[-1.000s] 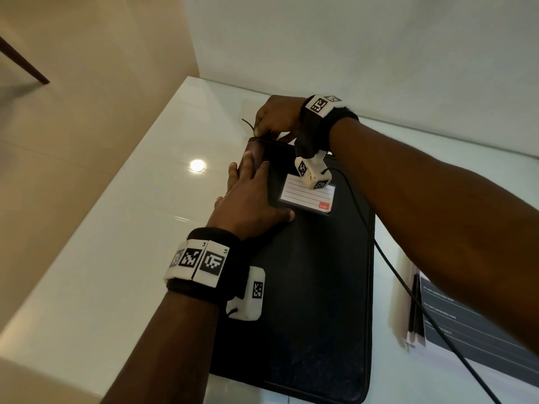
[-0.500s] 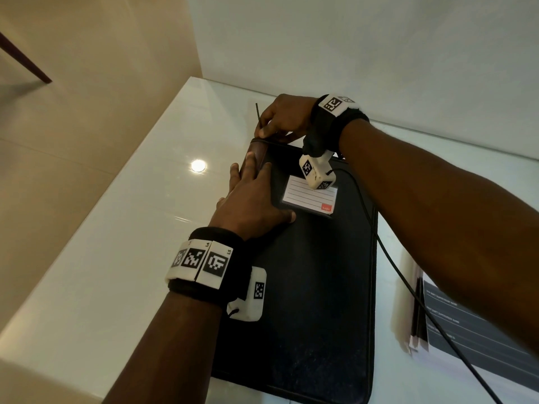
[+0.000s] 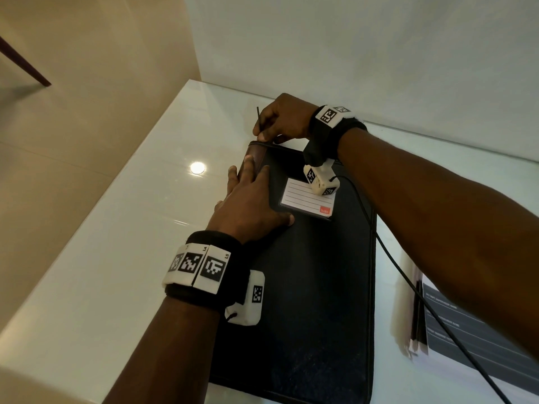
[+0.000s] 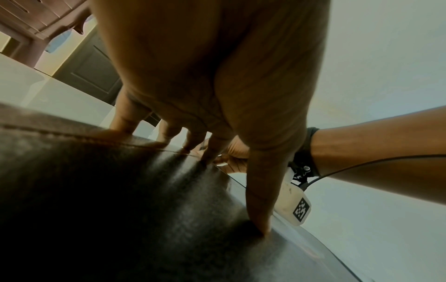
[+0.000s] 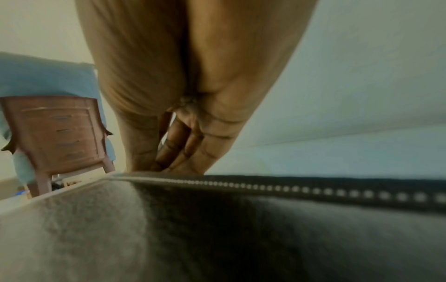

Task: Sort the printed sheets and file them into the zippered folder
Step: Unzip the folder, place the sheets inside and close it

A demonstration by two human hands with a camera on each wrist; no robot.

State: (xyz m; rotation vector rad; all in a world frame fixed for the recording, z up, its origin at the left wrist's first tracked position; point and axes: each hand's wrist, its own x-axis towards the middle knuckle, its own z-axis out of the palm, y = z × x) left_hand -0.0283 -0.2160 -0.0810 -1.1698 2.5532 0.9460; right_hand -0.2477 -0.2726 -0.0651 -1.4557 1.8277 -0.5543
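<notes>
A black zippered folder (image 3: pixel 315 301) lies flat on the white table, with a lined label card (image 3: pixel 306 198) near its far end. My left hand (image 3: pixel 248 199) presses flat on the folder's far left part, fingers straight (image 4: pixel 260 200). At the folder's far left corner my right hand (image 3: pixel 280 123) pinches the thin black zipper pull (image 3: pixel 258 115), which sticks up from the fingers. The zipper teeth (image 5: pixel 313 190) run along the folder's far edge in the right wrist view. Printed sheets (image 3: pixel 466 339) lie to the right of the folder, partly under my right forearm.
The glossy white table (image 3: pixel 131 243) ends at a wall at the back and an edge at the left. A black cable (image 3: pixel 408 281) runs from my right wrist across the folder's right side. A brown plastic chair (image 5: pixel 60 133) stands beyond the table.
My right hand has shifted slightly right at the folder's far corner, and the zipper pull now stands upright from its fingers. The left hand stays pressed on the folder.
</notes>
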